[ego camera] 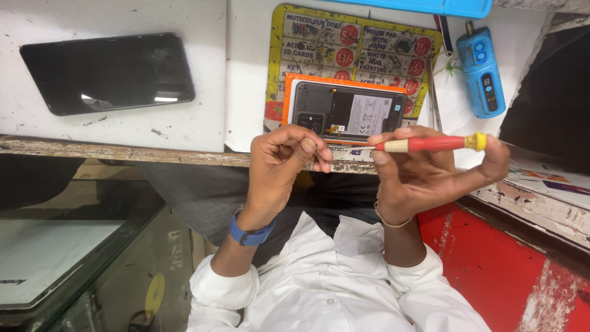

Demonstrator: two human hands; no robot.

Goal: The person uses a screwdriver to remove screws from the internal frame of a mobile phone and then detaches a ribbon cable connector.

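The worktop (123,129), white and chipped along its near edge, carried everything, and it lay just beyond the fingers of both hands, which were raised at that edge. Well off to the left of the fingers sat a dark phone screen panel (107,72), face up and untouched. Straight ahead of the fingers, nearest of all, lay the opened phone (347,112) with its back cover off and its battery and boards showing, resting on an orange sheet over a yellow printed card (356,43); its long axis ran side to side, across the line of the hands. Beyond and to the right of the right fingers stood a blue handheld tool (482,71), lengthwise away from the person. The right hand (424,178) gripped a screwdriver (430,144) with a red handle and yellow cap, the fingers closed around the handle; its long axis ran nearly level, side to side, parallel to the phone, and its thin metal tip pointed left toward the other hand. The left hand (286,163) had its fingers curled in, thumb and fingertips pinched together right at the tip of the screwdriver; whether they held a screw or some small part there could not be told, as it was too small to see. Both hands sat about equally near the phone, the left fingers just before its camera end.
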